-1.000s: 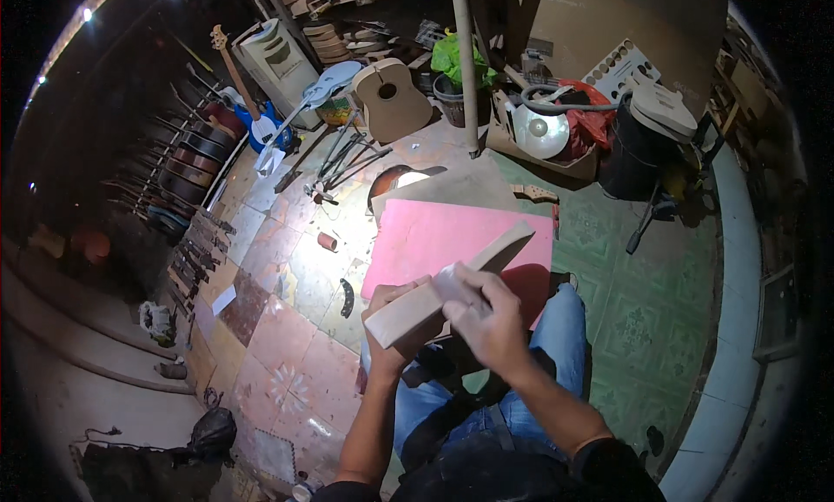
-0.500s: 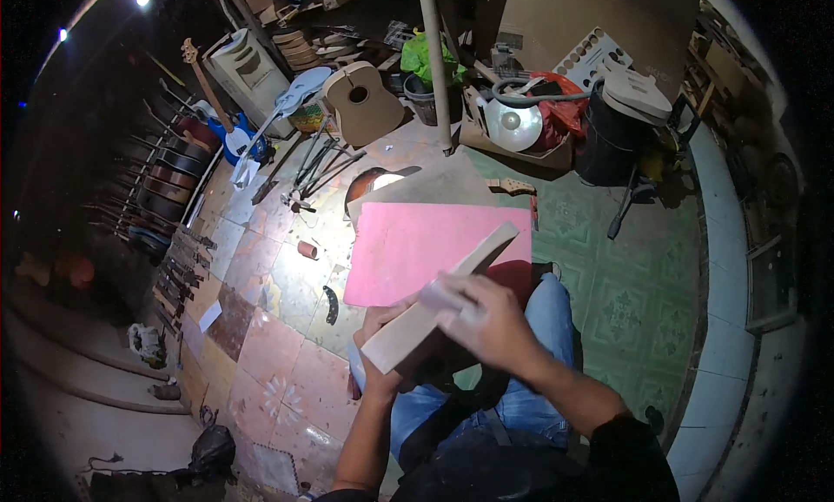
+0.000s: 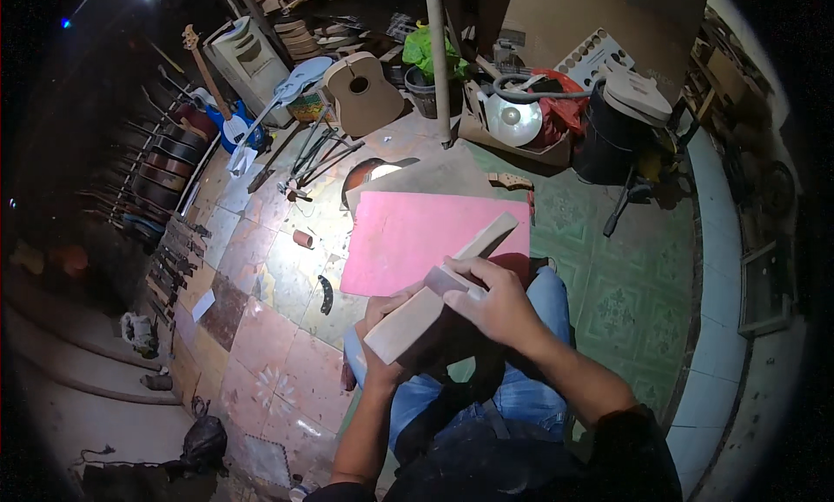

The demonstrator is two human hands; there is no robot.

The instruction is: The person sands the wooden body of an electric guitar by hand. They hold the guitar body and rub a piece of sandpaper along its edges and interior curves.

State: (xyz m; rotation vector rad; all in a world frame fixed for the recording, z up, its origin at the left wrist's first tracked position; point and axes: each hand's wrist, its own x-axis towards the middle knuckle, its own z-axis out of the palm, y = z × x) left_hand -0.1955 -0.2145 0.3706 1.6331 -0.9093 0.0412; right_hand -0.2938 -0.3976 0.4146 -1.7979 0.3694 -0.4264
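A thick piece of pale bare wood with a curved edge stands tilted over my lap, running from lower left to upper right. Its underside is dark in shadow, so its full shape is hard to tell. My left hand grips its left side, with part of the fingers hidden behind the wood. On the upper edge, near the middle, my right hand presses a folded greyish-purple piece of sandpaper, thumb on the near side and fingers on the far side. Beyond the wood lies a flat pink board.
A guitar neck headstock and a sunburst guitar body lie past the pink board. A small reddish-brown cylinder and a black curved piece rest on the tiles. Farther back are an acoustic guitar body, a pole and a black bucket.
My right hand, blurred before, now shows sharply, with the sandpaper at nearly the same spot on the wood. My left hand keeps its grip. The view has shifted slightly.
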